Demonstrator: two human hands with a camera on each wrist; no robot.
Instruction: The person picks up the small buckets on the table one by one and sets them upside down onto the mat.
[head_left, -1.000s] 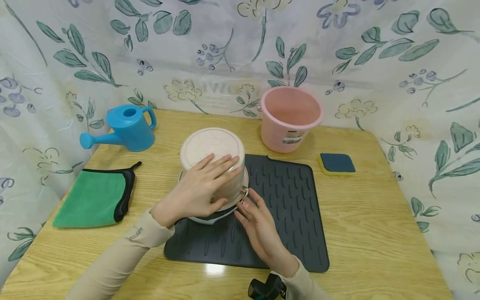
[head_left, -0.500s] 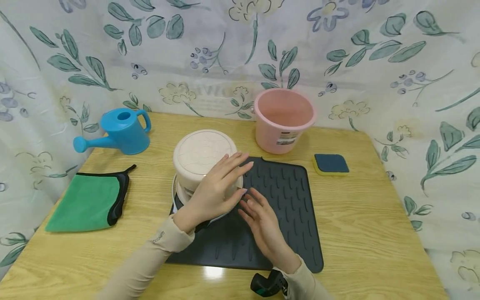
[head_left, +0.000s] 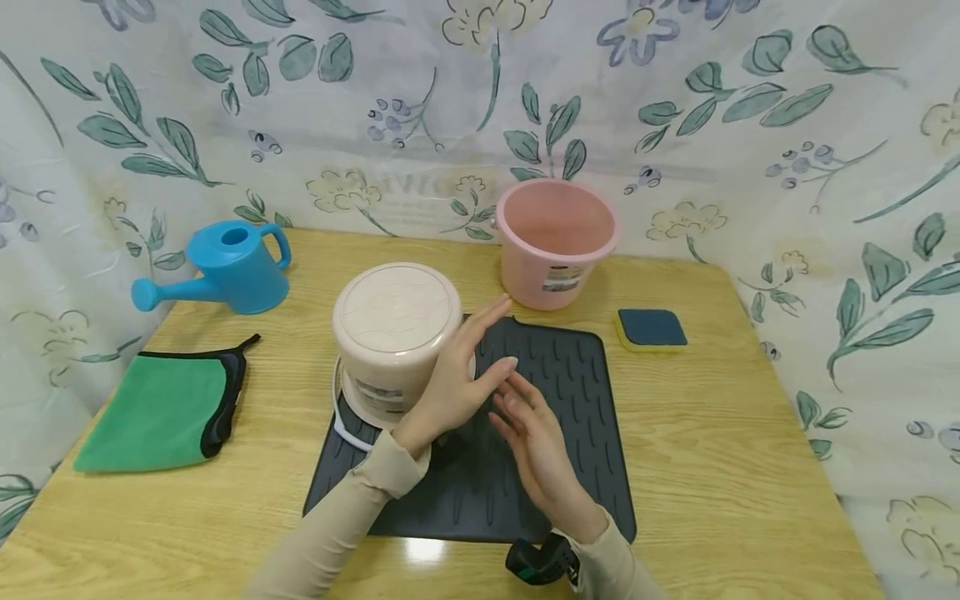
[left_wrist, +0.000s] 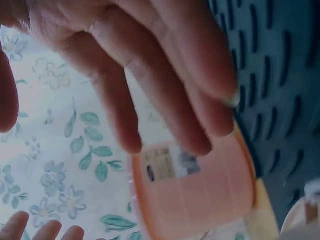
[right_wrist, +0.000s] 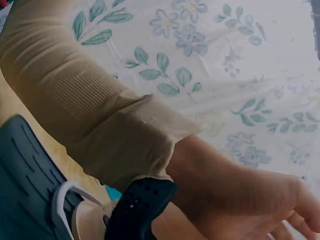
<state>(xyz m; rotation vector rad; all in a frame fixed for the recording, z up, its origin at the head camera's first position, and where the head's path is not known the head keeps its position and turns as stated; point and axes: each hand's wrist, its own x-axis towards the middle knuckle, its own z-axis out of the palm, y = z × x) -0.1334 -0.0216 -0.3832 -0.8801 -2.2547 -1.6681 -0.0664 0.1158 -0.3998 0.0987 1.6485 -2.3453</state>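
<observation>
In the head view, an upside-down cream bucket [head_left: 397,312] stands on the black ridged mat [head_left: 555,358], its round base facing up. A label shows on its front, and its pale handle [head_left: 348,433] lies low at the left front. My left hand [head_left: 457,379] is at the bucket's right side with fingers extended; whether it touches the bucket I cannot tell. My right hand [head_left: 540,454], fingers loosely bent, is just right of it and holds nothing. The left wrist view shows my left fingers [left_wrist: 150,75] spread slightly, with nothing between them.
Behind the mat stands a pink bucket [head_left: 555,250]. A blue-and-yellow sponge [head_left: 651,330] lies at the right. On the left are a blue watering can [head_left: 240,271] and a folded green cloth [head_left: 153,408] with black edging. A floral curtain [head_left: 420,100] hangs behind the table.
My left hand has slid off the cream bucket's base to its right side, nearer my right hand. The bucket's label and left-front handle now show. The whole view has shifted slightly.
</observation>
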